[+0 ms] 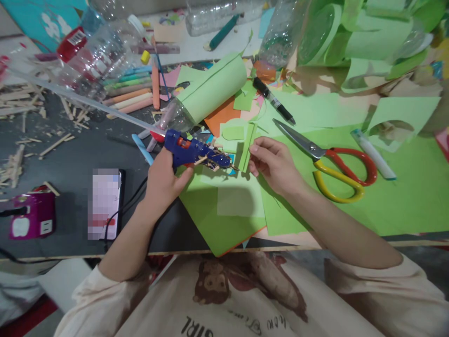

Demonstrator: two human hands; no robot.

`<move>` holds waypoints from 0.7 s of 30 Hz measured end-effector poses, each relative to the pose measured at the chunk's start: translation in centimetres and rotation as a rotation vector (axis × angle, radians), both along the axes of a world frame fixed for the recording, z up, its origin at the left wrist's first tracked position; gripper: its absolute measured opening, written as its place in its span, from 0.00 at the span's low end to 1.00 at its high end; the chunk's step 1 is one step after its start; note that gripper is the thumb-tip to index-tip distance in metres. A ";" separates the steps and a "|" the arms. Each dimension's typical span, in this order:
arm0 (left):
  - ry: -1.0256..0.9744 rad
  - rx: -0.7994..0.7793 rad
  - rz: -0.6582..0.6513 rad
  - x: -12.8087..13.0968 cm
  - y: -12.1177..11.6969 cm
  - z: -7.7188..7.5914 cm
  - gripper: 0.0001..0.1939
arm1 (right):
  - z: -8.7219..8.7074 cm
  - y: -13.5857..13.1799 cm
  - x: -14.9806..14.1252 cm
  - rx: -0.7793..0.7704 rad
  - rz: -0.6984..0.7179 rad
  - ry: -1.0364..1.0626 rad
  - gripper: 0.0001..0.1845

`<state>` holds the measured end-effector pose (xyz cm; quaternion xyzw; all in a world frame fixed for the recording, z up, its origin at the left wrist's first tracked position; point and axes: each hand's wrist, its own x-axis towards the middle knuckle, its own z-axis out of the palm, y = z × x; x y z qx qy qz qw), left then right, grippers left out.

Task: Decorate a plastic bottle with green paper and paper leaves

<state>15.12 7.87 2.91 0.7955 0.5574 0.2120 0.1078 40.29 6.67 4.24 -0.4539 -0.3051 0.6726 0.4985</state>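
My left hand [162, 177] is wrapped round a blue hot glue gun [196, 152] with a long glue stick [101, 106] sticking out of its back. Bits of wood and dried glue cling to the gun's front. Its nozzle points right, at or very close to a narrow folded strip of green paper [247, 149]. Between thumb and fingers, my right hand [270, 161] pinches that strip, which stands nearly upright. Below both hands lie light and bright green paper sheets [224, 224]. Whether glue sits on the strip is too small to tell.
Scissors [315, 152] with red and yellow handles lie right, near a black marker [275, 100] and a white-green marker [373, 154]. A paper-wrapped bottle [213, 91] lies behind. A phone [105, 203], cable and purple box [33, 215] are left. Plastic bottles [101, 51] crowd the back.
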 end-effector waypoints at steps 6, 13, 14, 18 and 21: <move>-0.009 -0.013 0.020 0.0 0.0 -0.1 0.27 | 0.1 0.0 -0.1 0.008 0.004 -0.006 0.19; 0.006 -0.005 0.008 -0.5 0.1 -0.3 0.28 | 0.2 -0.2 -0.3 -0.008 0.034 -0.009 0.20; 0.007 -0.005 0.009 -0.5 0.1 -0.4 0.28 | 0.2 -0.2 -0.3 -0.006 0.040 -0.005 0.21; -0.005 0.000 0.012 -0.4 0.1 -0.1 0.26 | 0.2 -0.4 -0.4 0.004 0.069 -0.010 0.21; -0.008 0.008 0.013 -0.3 0.1 0.1 0.24 | 0.2 -0.6 -0.4 0.012 0.098 -0.026 0.20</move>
